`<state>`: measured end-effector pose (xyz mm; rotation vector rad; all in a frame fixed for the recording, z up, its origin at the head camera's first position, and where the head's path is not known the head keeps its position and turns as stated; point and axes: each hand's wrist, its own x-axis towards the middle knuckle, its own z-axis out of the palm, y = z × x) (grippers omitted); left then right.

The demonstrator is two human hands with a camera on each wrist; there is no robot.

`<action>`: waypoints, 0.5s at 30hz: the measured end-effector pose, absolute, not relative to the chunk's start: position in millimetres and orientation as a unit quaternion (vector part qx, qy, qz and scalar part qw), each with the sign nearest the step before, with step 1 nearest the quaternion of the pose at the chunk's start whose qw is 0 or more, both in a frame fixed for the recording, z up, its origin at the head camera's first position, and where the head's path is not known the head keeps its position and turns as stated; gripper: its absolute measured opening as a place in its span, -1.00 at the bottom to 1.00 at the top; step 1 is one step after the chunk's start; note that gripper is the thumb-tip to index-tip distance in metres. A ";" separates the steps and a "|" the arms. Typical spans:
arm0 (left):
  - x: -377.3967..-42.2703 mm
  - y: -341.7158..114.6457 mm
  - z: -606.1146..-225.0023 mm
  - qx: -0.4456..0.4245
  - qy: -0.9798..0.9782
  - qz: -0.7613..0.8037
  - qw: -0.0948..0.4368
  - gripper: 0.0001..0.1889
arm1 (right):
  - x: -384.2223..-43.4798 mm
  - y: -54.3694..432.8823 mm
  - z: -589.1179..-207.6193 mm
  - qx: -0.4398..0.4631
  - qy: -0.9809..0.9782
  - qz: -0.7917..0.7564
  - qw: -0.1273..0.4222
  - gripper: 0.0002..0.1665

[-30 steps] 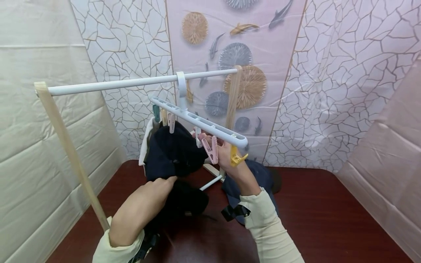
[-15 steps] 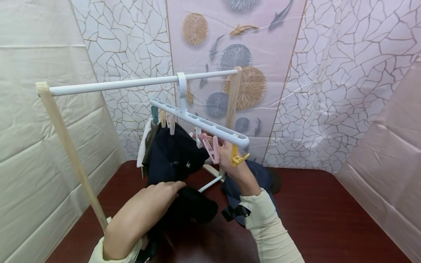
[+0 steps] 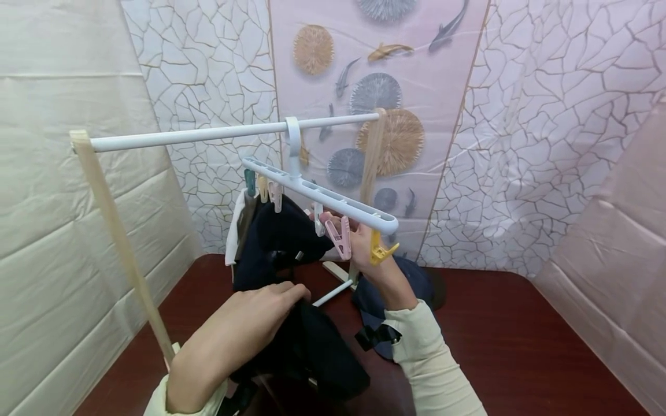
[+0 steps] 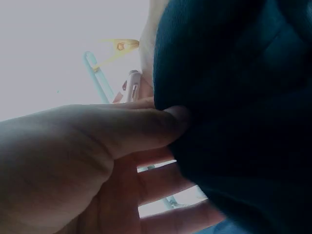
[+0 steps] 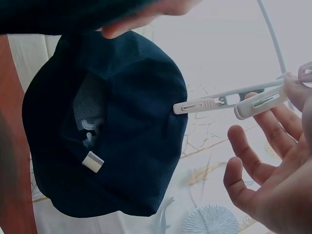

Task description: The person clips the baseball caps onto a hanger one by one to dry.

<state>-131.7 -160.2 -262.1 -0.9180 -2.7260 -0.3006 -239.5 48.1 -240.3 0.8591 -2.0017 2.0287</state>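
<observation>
My left hand [image 3: 250, 323] pinches the edge of a black cap [image 3: 333, 358] between thumb and fingers, below the hanger. In the left wrist view, the thumb lies over the dark fabric [image 4: 243, 112], with fingers behind. My right hand [image 3: 370, 249] is up at the white clip hanger [image 3: 338, 202], pinching a white clothespin [image 5: 261, 103] whose jaws have no fabric in them. Another dark cap [image 5: 131, 117] hangs to the left of that clothespin, gripped by a pale pink clothespin [image 5: 195, 106]. Its back strap with a metal buckle [image 5: 92, 162] shows.
A pink clothespin [image 3: 340, 238] and a yellow clothespin [image 3: 381, 248] hang at the hanger's near end. White cloth [image 3: 236, 228] hangs at its far end. A blue cap [image 3: 411, 283] lies on the dark red table [image 3: 520, 335]. The rack's wooden post [image 3: 119, 242] stands left.
My left hand has shifted right, and the black cap in it has swung and tipped down to the right. The right hand stays at the white clothespin.
</observation>
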 end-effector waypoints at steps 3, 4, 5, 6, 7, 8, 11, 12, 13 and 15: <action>-133.5 -160.0 -264.3 -0.341 -0.920 -0.099 0.165 -0.72 | -239.2 48.2 -239.8 0.286 -0.672 0.677 0.093 -0.66; -133.6 -160.2 -264.9 -0.347 -0.915 -0.098 0.179 -0.72 | -238.6 47.4 -239.3 0.289 -0.670 0.678 0.092 -0.65; -133.7 -160.4 -265.7 -0.351 -0.911 -0.096 0.194 -0.72 | -238.1 46.1 -238.9 0.287 -0.673 0.675 0.096 -0.66; -133.6 -160.5 -266.7 -0.355 -0.906 -0.095 0.210 -0.71 | -238.0 44.4 -238.6 0.293 -0.670 0.675 0.092 -0.68; -133.5 -160.6 -267.5 -0.356 -0.903 -0.094 0.221 -0.71 | -237.2 42.8 -238.2 0.296 -0.670 0.675 0.089 -0.68; -133.5 -160.6 -268.3 -0.354 -0.902 -0.093 0.229 -0.70 | -236.9 41.3 -238.2 0.298 -0.669 0.676 0.084 -0.71; -133.8 -160.4 -269.4 -0.334 -0.910 -0.093 0.229 -0.68 | -234.9 38.1 -238.1 0.291 -0.666 0.683 0.072 -0.69; -134.2 -160.7 -269.7 -0.323 -0.915 -0.094 0.222 -0.68 | -234.6 38.0 -238.3 0.290 -0.665 0.684 0.067 -0.67; -134.8 -161.4 -270.0 -0.312 -0.921 -0.096 0.211 -0.67 | -233.5 38.0 -238.0 0.285 -0.664 0.689 0.066 -0.65; -135.7 -163.3 -270.1 -0.294 -0.932 -0.102 0.186 -0.64 | -233.1 39.0 -237.9 0.288 -0.661 0.690 0.064 -0.60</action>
